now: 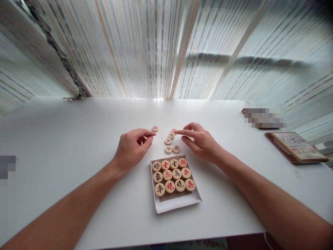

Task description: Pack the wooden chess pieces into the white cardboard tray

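Note:
Over the white table, my left hand [134, 146] has its fingers bent and the thumb and index tips slightly apart, holding nothing visible. Just beyond those tips lies a xiangqi piece with a red character [155, 128]. My right hand [199, 141] is open, its index finger stretched onto or right beside another red-marked piece [174, 131], partly covered. Black-marked pieces [168, 141] trail from there toward me, with a pair [176, 149] side by side. Nearer to me, a shallow white box [179, 203] holds rows of red and black xiangqi pieces [167, 174], with a bare strip at its front.
A brown-edged book or boxed item [296, 147] lies at the right of the table, with a partly blurred-out object [264, 118] behind it. Striped string curtains [140, 48] hang along the far edge. Another blurred-out patch sits at the left edge.

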Tool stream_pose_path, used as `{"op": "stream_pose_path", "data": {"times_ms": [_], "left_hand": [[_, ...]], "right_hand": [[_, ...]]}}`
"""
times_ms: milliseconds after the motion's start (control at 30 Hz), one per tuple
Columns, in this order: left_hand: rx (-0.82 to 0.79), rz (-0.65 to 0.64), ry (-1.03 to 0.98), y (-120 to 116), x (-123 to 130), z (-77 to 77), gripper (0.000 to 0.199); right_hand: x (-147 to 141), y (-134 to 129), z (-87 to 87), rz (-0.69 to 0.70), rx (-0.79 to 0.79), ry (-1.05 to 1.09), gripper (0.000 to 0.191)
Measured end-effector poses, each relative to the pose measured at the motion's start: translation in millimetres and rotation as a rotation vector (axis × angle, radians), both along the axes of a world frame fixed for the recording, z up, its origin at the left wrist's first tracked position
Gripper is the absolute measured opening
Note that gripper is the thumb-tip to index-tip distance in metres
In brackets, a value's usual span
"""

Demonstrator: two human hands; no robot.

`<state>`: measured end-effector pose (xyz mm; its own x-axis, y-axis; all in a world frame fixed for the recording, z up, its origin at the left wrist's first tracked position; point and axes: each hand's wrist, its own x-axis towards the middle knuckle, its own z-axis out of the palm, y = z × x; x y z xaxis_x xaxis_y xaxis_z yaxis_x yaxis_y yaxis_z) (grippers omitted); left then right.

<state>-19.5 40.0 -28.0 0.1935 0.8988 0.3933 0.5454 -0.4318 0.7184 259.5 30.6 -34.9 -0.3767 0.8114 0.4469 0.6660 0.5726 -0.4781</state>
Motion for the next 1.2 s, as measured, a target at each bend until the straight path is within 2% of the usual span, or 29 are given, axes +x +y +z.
{"op": "stream_pose_path", "data": {"times_ms": [233, 400, 433, 600, 767, 967, 1100, 1200], "left_hand": [[-0.001, -0.015, -0.003, 0.3, 1.5, -0.7, 0.017], [-0.003, -0.006, 0.009, -1.3, 0.9, 2.0, 0.018], [-0.008, -0.008, 0.009, -1.7, 0.9, 2.6, 0.018], [0.000, -0.015, 0.013, -3.0, 2.0, 4.3, 0.019], [0.004, -0.018, 0.007, -2.7, 2.2, 4.4, 0.018], [0.013, -0.024, -0.002, -3.0, 1.4, 3.5, 0.016], [0.025, -0.028, -0.004, -5.0, 1.7, 4.5, 0.016], [0.038, -0.055, -0.016, -8.4, 3.1, 7.0, 0.016]], "right_hand": [[-2.5, 3.7, -1.9, 0.009, 0.061, -0.259, 0.044], [7.8, -4.5, 7.4, 0.080, 0.066, -0.179, 0.020], [9.4, -5.9, 8.8, 0.082, 0.054, -0.162, 0.019], [12.2, -8.4, 12.6, 0.153, -0.001, -0.244, 0.040], [13.9, -7.6, 14.9, 0.191, -0.048, -0.279, 0.023], [13.4, -7.1, 14.5, 0.144, -0.063, -0.162, 0.006], [6.6, -9.3, 11.7, 0.065, -0.039, 0.028, 0.013], [-0.7, -13.6, 10.7, 0.004, -0.146, 0.285, 0.016]]}}
